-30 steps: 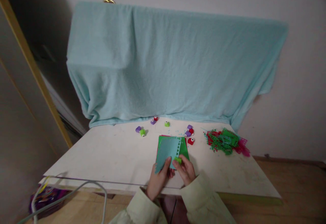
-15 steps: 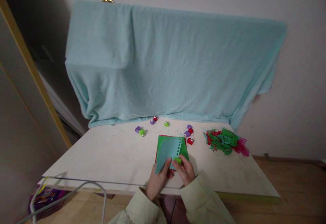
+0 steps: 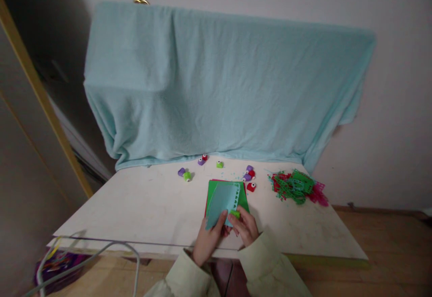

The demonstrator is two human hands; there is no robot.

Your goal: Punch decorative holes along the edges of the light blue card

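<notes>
My left hand point(image 3: 208, 239) is closed on the lower left part of a light blue sheet of paper point(image 3: 220, 202), thumb on top. Punched heart shapes run down the sheet's right side. Pinched in my right hand point(image 3: 247, 227) is a small lime-green craft punch point(image 3: 235, 214), set at the sheet's lower right edge. Beneath the sheet lies a stack of green paper point(image 3: 245, 198) with a red edge showing. The fingers under the sheet are partly hidden.
Small punches lie about the white table point(image 3: 141, 211): purple and green point(image 3: 186, 177) at left, red point(image 3: 251, 187) and purple at right, several more behind. A heap of cut paper strips point(image 3: 293, 187) sits at right. A light blue cloth point(image 3: 229, 85) hangs behind; a grey cable point(image 3: 111, 244) crosses the front left.
The view has shifted slightly. Both hands, the blue sheet and the green punch stay almost in the same place, with only a slight shift of the right fingers.
</notes>
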